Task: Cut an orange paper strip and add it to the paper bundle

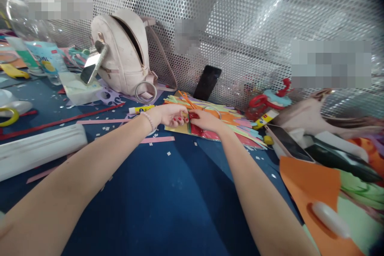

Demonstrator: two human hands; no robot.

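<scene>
Red paper (200, 130) lies at the near edge of the paper stack (228, 122), and both hands meet on it. The left hand (171, 115) has its fingertips pinched on the sheet's left end; the right hand (207, 120) presses on the sheet beside it, fingers curled, and the two hands touch. Just behind the paper stack a dark phone (207, 82) leans upright against the perforated metal wall (255, 28). Left of the stack a glue stick (141, 109) lies on the blue surface (168, 192), with pink strips (156, 140) and small paper scraps around it. Farther left stands a beige backpack (123, 54), zip open. Right of the stack lie red-handled scissors (264, 101), a second glue stick (265, 119) and another phone (289, 143), face up, next to an orange sheet (312, 184). A white tube (39, 148) lies well to the left of the stack.
</scene>
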